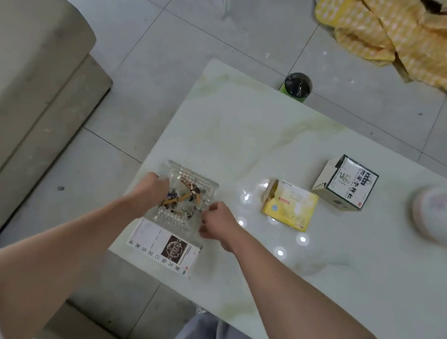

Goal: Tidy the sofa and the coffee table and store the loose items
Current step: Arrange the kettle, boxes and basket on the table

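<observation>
A clear glass ashtray [204,184] with several cigarette butts sits near the left edge of the pale marble coffee table [248,122]. My left hand [150,189] grips its left rim, and my right hand [216,220] grips its front right corner. A white box with a brown emblem [165,248] lies just in front of the ashtray at the table's edge. To the right lie a torn yellow box [291,206] and a white and dark green box [344,182].
A beige sofa [25,90] stands at the left across a strip of tiled floor. A green bottle with a black cap [297,86] stands behind the table. Yellow patterned cloth [409,39] lies at the top right. A white round container [442,212] rests at the table's right edge.
</observation>
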Demonstrator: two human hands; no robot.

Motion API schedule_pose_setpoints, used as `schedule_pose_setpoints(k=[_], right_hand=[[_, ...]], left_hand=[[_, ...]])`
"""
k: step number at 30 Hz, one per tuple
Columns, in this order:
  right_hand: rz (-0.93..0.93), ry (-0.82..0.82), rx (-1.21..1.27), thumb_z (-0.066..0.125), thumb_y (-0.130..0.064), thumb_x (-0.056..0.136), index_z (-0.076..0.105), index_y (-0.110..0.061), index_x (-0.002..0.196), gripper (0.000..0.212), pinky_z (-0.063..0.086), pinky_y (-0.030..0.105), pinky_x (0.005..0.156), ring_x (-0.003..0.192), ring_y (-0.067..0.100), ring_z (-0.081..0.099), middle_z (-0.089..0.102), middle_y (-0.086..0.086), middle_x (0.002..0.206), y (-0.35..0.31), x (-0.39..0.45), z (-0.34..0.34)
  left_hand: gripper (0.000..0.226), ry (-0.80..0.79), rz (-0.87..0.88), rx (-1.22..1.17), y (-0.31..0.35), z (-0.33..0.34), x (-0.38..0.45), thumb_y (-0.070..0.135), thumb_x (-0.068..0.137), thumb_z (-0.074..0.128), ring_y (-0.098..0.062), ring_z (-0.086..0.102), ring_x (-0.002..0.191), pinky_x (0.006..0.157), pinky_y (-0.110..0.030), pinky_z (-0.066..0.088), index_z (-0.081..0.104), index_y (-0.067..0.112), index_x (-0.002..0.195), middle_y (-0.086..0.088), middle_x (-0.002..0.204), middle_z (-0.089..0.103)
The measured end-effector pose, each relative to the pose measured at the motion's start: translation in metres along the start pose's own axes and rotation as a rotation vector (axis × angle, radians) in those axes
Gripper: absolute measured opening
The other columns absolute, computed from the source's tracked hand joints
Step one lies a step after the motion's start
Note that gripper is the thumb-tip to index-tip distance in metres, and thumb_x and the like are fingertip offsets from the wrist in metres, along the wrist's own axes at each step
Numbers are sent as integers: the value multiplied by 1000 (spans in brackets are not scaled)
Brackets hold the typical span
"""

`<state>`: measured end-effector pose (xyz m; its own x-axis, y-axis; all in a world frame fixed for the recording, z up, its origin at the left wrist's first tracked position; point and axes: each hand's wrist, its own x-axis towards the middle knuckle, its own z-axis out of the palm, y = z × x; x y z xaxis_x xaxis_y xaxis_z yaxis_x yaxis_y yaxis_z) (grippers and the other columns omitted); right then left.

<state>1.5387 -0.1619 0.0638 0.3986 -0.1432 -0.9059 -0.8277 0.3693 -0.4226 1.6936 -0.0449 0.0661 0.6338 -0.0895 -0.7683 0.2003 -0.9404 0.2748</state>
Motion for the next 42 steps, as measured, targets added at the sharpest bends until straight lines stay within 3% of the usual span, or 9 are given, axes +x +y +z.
schedule_pose_setpoints(k=[5, 13, 17, 24, 27, 30, 33, 39, 42], right_hand=[[-107, 186, -37, 49, -26, 94, 49, -18, 105, 14, 55, 56, 89, 99, 37, 65, 64, 14, 106, -11, 17, -11], [-277, 476, -138, 43, -23, 98, 54, -13, 130, 36, 50, 35, 84, 104, 26, 60, 61, 7, 125, -87, 57, -78], [-343, 547, -51, 51, -23, 98, 59, -9, 124, 31, 53, 44, 92, 105, 32, 63, 64, 14, 121, -134, 90, -93], [-372, 591, -40, 50, -29, 100, 57, -10, 131, 37, 52, 50, 96, 99, 31, 63, 63, 12, 119, -185, 120, -87], [-400, 625, -220, 48, -48, 98, 49, -13, 136, 52, 46, 35, 89, 105, 25, 60, 64, 6, 114, -155, 94, -72], [-415, 487, -445, 53, -54, 93, 56, -18, 121, 45, 44, 32, 74, 89, 21, 62, 64, -2, 94, -101, 53, -32], [-191, 360, -585, 49, -48, 92, 58, -18, 107, 35, 44, 33, 71, 87, 23, 58, 64, -1, 98, -44, 15, 2], [230, 125, -38, 47, -47, 96, 48, -13, 119, 41, 57, 42, 78, 91, 25, 62, 63, 9, 111, 33, -36, 29], [228, 25, -11, 51, -43, 91, 49, -12, 120, 42, 60, 43, 71, 89, 28, 70, 67, 12, 112, 42, -47, 31]], left_hand=[[34, 22, 110, 10, 21, 2, 9, 23, 94, 34, -23, 50, 78, 63, -29, 35, 54, 5, 116, -12, 98, 57], [50, -7, 244, -208, 112, 1, 47, 25, 96, 39, -7, 49, 73, 66, -29, 40, 34, 23, 146, -1, 105, 58], [52, 16, 330, -139, 170, -22, 88, 26, 96, 38, -13, 50, 67, 55, -24, 36, 33, 24, 149, -11, 120, 57], [56, 23, 429, 44, 198, -62, 125, 29, 98, 38, -25, 51, 108, 79, -28, 36, 29, 23, 153, -9, 148, 43], [61, 50, 417, 69, 169, -61, 117, 33, 96, 45, -26, 50, 115, 87, -32, 42, 28, 19, 152, -10, 147, 44], [57, 171, 277, 127, 111, -43, 87, 36, 90, 51, -36, 44, 128, 104, -42, 38, 41, 13, 142, -18, 141, 45], [59, 63, 80, 257, 46, -24, 39, 47, 82, 51, -38, 49, 122, 100, -42, 42, 49, 14, 130, -19, 131, 53], [80, -179, -348, 132, -32, 4, -26, 54, 87, 50, -37, 52, 118, 81, -37, 44, 31, 4, 146, -18, 142, 47], [71, -189, -285, 113, -19, 20, -46, 49, 89, 51, -28, 59, 87, 66, -30, 44, 42, -2, 139, -15, 115, 57]])
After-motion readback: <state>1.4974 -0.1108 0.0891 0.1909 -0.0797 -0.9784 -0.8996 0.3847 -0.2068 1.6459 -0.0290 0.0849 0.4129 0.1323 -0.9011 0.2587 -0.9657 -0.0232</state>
